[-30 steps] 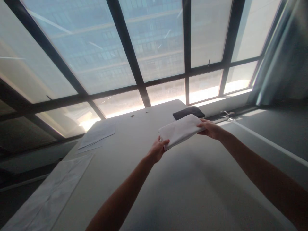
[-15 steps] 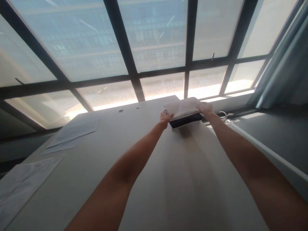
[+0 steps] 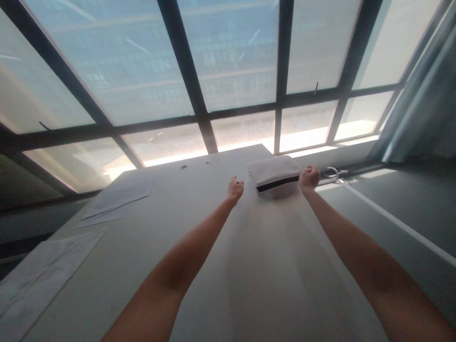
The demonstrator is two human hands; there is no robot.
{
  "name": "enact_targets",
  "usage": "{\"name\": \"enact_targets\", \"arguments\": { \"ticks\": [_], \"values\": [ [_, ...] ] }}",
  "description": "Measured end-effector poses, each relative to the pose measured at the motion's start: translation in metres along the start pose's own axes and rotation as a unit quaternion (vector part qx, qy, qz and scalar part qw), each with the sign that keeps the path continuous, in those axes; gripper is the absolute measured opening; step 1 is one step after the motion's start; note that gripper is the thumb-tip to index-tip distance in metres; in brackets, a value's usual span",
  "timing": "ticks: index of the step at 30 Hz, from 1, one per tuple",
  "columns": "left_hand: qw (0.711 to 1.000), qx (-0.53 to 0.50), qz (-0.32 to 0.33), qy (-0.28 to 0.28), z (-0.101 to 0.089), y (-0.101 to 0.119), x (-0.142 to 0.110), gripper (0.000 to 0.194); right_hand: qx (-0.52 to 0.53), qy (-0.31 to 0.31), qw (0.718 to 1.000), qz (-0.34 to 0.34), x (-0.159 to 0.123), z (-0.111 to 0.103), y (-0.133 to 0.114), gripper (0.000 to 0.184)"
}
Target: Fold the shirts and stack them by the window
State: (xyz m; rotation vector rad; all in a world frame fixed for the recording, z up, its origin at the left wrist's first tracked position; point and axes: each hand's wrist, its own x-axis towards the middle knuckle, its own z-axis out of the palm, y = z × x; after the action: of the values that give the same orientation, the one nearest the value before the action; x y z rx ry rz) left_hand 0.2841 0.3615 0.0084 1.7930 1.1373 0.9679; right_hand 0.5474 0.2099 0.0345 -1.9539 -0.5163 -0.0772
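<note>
Left hand [image 3: 235, 188] is empty, fingers parted; right hand [image 3: 309, 177] curls beside the folded stack [image 3: 274, 170], grip unclear — the stack lies right of centre on the tabletop [image 3: 171, 204] — a sideways brush could skew its layers.

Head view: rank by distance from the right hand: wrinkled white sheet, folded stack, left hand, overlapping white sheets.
From the right hand:
1. Folded stack: immediately to its left; contact unclear.
2. Left hand: beyond the stack's left end, apart from it.
3. Overlapping white sheets: far left, near the window.
4. Wrinkled white sheet: lower left corner of the view.
</note>
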Motion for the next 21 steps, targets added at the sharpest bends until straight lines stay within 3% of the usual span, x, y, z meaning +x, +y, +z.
{"name": "enact_targets", "arguments": {
  "ticks": [2, 6, 9, 13, 17, 21],
  "values": [
    [0.999, 0.049, -0.004, 0.016, -0.024, -0.011, -0.023, 0.051, 0.009, 0.002, 1.000, -0.023, -0.037, 0.001, -0.002, 0.044],
    [0.994, 0.110, 0.019, 0.021, -0.074, -0.039, -0.082, 0.049, 0.026, -0.102, 0.991, -0.077, -0.129, 0.016, -0.003, 0.041],
    [0.981, 0.183, 0.062, -0.002, -0.109, -0.059, -0.123, 0.049, 0.025, -0.179, 0.978, -0.106, -0.192, 0.031, -0.009, 0.036],
    [0.951, 0.286, 0.109, -0.039, -0.154, -0.080, -0.168, 0.050, -0.002, -0.246, 0.959, -0.143, -0.255, 0.044, -0.027, 0.035],
    [0.941, 0.318, 0.109, -0.043, -0.195, -0.093, -0.205, 0.052, -0.105, -0.316, 0.913, -0.236, -0.309, 0.052, -0.049, 0.041],
    [0.945, 0.307, 0.107, -0.040, -0.226, -0.101, -0.234, 0.053, -0.155, -0.347, 0.873, -0.304, -0.365, 0.058, -0.070, 0.047]
  ]
}}
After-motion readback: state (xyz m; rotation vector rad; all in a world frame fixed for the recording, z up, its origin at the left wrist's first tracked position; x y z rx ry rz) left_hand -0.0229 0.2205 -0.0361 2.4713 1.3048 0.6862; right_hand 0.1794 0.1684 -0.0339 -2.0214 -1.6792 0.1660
